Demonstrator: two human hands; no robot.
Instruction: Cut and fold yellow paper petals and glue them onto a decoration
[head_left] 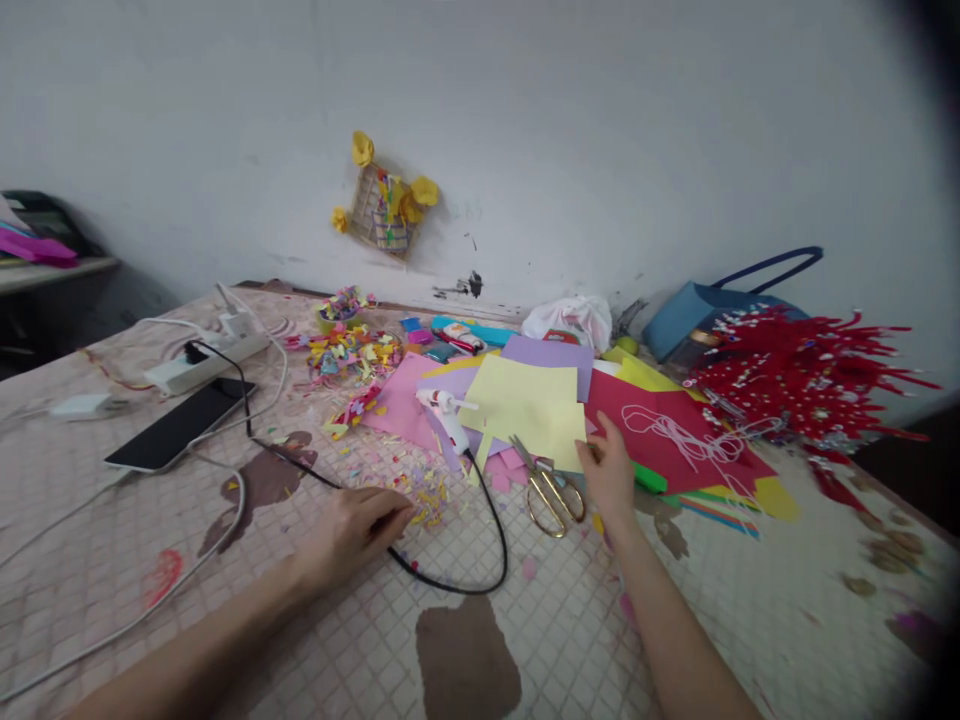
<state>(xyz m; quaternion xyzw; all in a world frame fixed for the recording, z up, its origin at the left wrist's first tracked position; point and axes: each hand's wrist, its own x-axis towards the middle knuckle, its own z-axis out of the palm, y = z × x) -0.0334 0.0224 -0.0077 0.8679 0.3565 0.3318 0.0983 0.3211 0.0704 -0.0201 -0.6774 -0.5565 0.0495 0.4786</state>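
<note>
My right hand (606,468) is at the right edge of a pale yellow paper sheet (525,400), thumb and fingers apart around its corner. Gold-handled scissors (551,495) lie just left of that hand. My left hand (367,525) rests near small paper scraps (427,495), its fingers curled together; whether anything is between them is hidden. Between the hands, a white glue gun (450,420) lies on the papers, its black cord (504,560) looping toward me. Beneath and around the yellow sheet are purple, pink and red papers (637,425).
At left are a phone (182,425), a white power strip (206,364) and loose cables. Shredded paper (349,355) heaps at the back. White string (675,435), red beaded stems (795,375) and a blue bag (697,310) occupy the right. A woven decoration (386,210) hangs on the wall.
</note>
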